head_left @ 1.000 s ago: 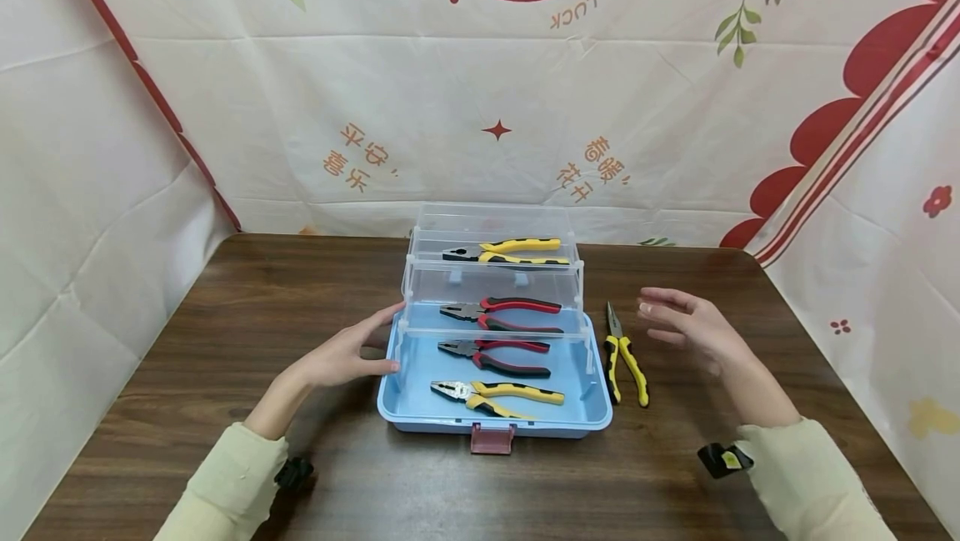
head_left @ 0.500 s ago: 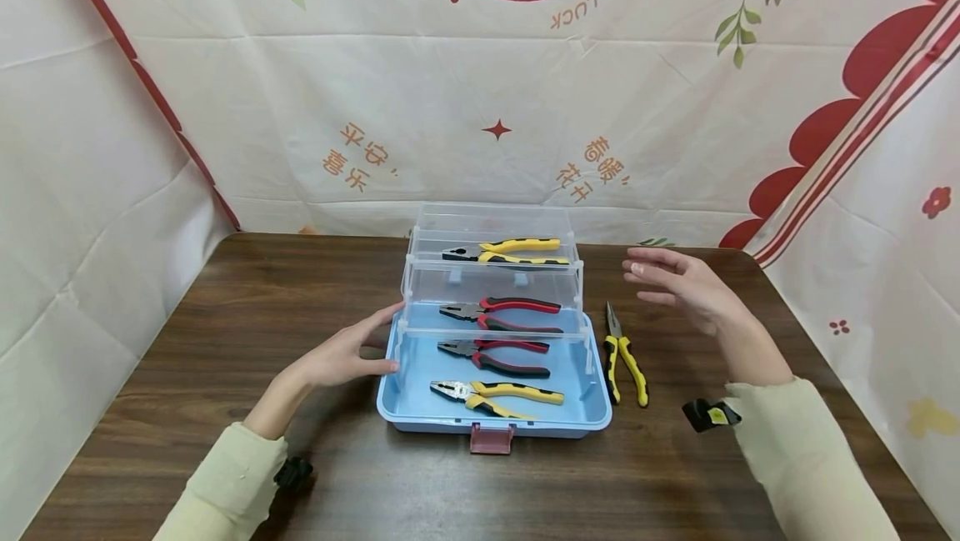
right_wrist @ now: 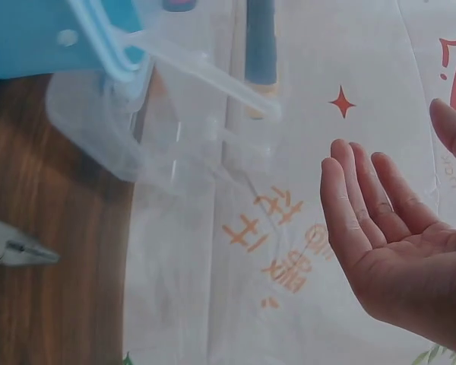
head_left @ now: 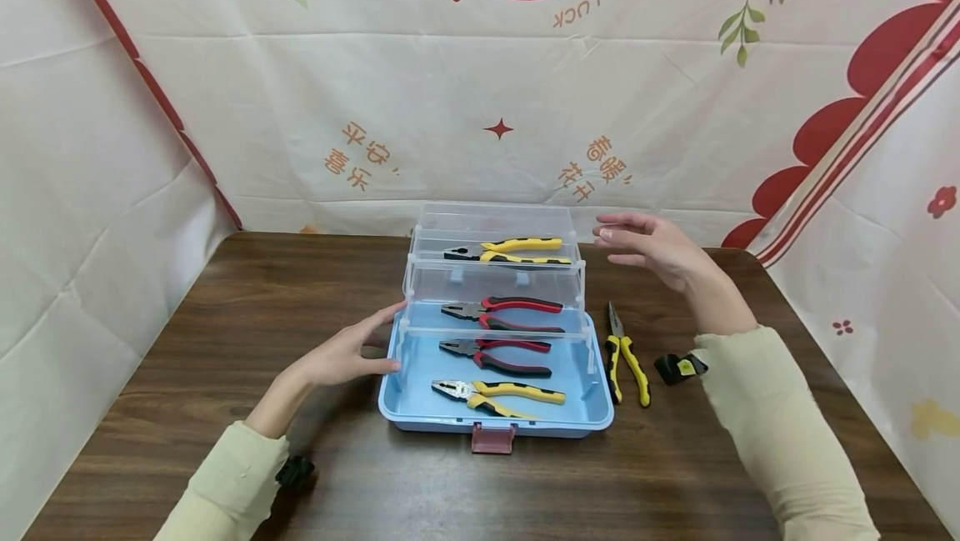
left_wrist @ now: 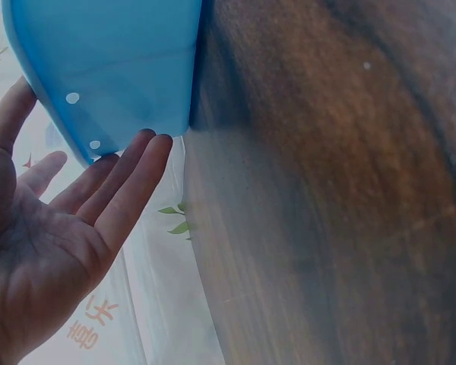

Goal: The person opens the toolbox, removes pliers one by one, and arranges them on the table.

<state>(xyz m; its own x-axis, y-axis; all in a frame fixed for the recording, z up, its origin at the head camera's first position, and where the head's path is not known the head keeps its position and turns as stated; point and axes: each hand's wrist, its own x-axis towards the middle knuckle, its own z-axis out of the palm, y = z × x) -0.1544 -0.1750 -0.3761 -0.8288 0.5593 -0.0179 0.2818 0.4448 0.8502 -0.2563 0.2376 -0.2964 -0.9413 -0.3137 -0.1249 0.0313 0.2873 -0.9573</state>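
A light blue toolbox (head_left: 495, 423) stands on the table with its clear folding trays (head_left: 495, 333) raised. My left hand (head_left: 341, 355) rests against the box's left side; its fairly straight fingers touch the outer wall (left_wrist: 129, 68) in the left wrist view. My right hand (head_left: 663, 253) hovers just right of the top tray, fingers extended, holding nothing. Yellow-black pliers (head_left: 525, 243) lie in the top tray, and red-black pliers (head_left: 522, 304) in the tray below. Inside the base are red-black pliers (head_left: 517, 370) and yellow-black pliers (head_left: 521, 392).
Long-nose pliers (head_left: 628, 353) with yellow-black handles lie on the brown table (head_left: 345, 483) right of the box. A pinkish latch (head_left: 492, 439) hangs at the box's front. A printed white cloth (head_left: 480, 82) rises behind the table.
My right hand has moved up and left, from beside the long-nose pliers toward the top tray. My left hand, the toolbox and the pliers have stayed in place.
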